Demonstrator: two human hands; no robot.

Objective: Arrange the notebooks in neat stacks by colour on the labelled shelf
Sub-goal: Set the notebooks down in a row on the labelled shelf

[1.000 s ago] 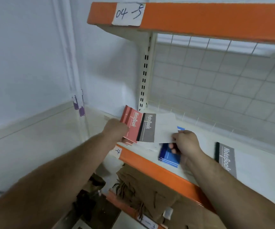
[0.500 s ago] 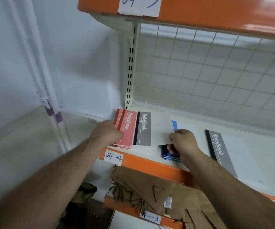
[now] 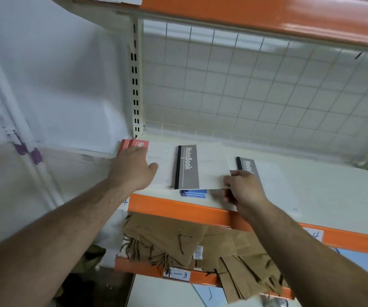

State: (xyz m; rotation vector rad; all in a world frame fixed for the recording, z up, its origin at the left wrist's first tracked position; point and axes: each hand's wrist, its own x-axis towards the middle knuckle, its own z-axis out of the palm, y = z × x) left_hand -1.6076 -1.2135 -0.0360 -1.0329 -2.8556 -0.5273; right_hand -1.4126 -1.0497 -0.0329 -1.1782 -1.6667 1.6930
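So, left hand (image 3: 132, 169): lying with fingers spread on the red notebooks (image 3: 137, 144), apparently pressing that stack square into the left corner.
grey notebook (image 3: 187, 167): being held over the blue notebooks (image 3: 194, 193), probably moving off the wrong colour; whether they are touching, I cannot tell.
right hand (image 3: 242, 189): pinching the grey notebook's right edge, fingers clamped.
second grey notebook (image 3: 250, 166): lying flat on the shelf (image 3: 178, 207) beside the right hand, likely serving as the grey stack's base.

On shelf (image 3: 322, 185): notebook stack (image 3: 132, 144) located 9 o'clock of middle notebook (image 3: 187, 167); single notebook (image 3: 248, 165) 3 o'clock; second stack (image 3: 193, 193) underneath, 6 o'clock.
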